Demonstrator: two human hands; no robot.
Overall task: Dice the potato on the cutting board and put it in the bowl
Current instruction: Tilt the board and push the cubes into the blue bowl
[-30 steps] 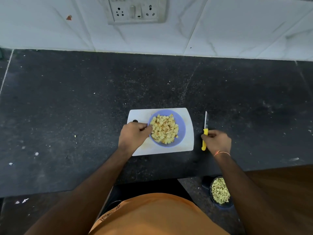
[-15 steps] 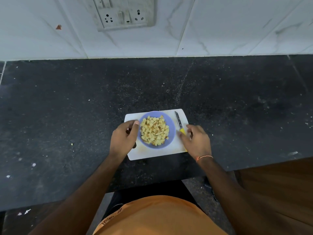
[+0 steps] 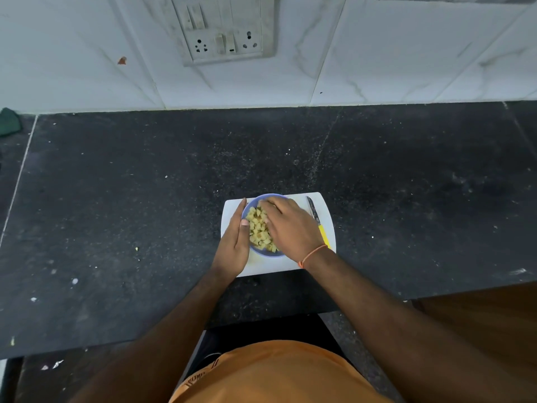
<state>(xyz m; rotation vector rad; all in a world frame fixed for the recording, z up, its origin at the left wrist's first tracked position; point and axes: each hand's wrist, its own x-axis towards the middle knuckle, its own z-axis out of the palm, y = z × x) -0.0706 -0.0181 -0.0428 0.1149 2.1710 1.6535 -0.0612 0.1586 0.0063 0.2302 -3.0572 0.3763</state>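
A blue bowl (image 3: 268, 254) of diced potato (image 3: 257, 228) stands on the white cutting board (image 3: 327, 212) near the counter's front edge. My left hand (image 3: 232, 246) lies against the bowl's left side, fingers stretched along the rim and thumb on its edge. My right hand (image 3: 291, 226) is draped over the bowl's right half, fingertips at the far rim, hiding that part of the bowl and the potato. A knife (image 3: 313, 211) with a yellow handle lies on the board just right of my right hand, blade pointing away from me.
The black stone counter (image 3: 145, 199) runs wide to both sides and back to a white tiled wall with a socket panel (image 3: 226, 33). A dark green object (image 3: 8, 122) sits at the far left. A brown wooden surface (image 3: 479, 315) lies below the counter's front right.
My right hand carried the knife from the counter onto the board's right side, let it go, then moved over the bowl. My left hand stayed at the bowl's left rim.
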